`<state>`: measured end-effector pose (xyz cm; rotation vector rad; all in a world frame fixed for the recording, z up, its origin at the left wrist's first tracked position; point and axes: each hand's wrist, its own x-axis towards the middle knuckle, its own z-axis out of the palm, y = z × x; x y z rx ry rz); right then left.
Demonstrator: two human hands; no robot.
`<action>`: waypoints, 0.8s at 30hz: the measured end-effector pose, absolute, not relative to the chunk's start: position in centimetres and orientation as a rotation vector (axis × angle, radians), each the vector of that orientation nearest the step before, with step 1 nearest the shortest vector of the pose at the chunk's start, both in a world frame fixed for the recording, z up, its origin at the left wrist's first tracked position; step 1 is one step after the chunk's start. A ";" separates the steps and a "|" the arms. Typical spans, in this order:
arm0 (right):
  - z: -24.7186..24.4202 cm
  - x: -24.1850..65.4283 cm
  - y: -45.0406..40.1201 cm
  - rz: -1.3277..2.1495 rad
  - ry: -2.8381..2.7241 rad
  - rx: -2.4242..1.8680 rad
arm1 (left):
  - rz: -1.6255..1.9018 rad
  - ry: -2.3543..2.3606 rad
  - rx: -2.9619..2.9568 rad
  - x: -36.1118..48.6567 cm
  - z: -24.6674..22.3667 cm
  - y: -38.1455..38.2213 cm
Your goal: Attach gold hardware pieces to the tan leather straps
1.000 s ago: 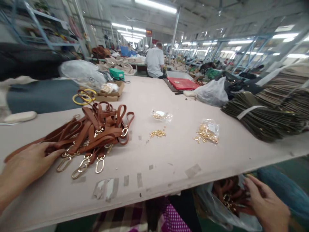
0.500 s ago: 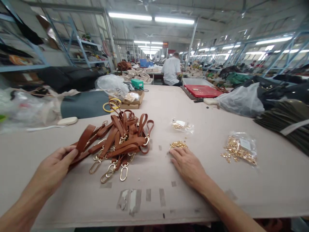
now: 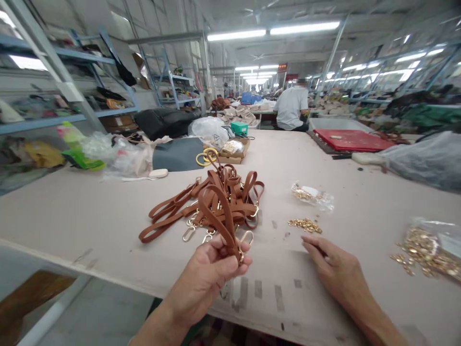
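Note:
My left hand [image 3: 207, 274] is closed round the end of a brown leather strap [image 3: 217, 209], beside its gold clasp. The strap's loop stands up above my fingers. Behind it lies a heap of similar brown straps [image 3: 169, 218] with gold clasps. My right hand [image 3: 338, 269] rests low over the table, its fingertips pressed together; whatever they may hold is too small to make out. Just beyond those fingertips is a small pile of gold metal pieces [image 3: 305, 225].
A clear bag of gold pieces [image 3: 312, 196] lies past the pile, and a larger bag [image 3: 425, 245] spills pieces at right. Yellow rings [image 3: 207, 157], a cardboard box [image 3: 234, 156] and a red folder [image 3: 353, 139] sit farther back. A person [image 3: 292, 106] in a light shirt is beyond the table.
My left hand has brought a strap from the heap's left side to the front, lifting its loop. My right hand has drawn back slightly from the gold pile. The view has turned left.

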<state>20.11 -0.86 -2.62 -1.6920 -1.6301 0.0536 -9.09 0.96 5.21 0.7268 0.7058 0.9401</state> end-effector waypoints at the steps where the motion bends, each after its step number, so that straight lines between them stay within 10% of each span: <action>1: -2.3 19.7 -1.7 0.144 -1.553 -1.698 | 0.917 0.720 0.732 -8.4 4.8 0.5; 13: -0.4 14.8 -10.8 1.007 -0.874 -1.242 | 0.767 0.748 2.046 -4.5 5.6 -2.7; 24: -0.6 13.0 -12.9 1.146 -0.844 -1.140 | 0.592 0.781 1.356 -1.5 2.7 -5.7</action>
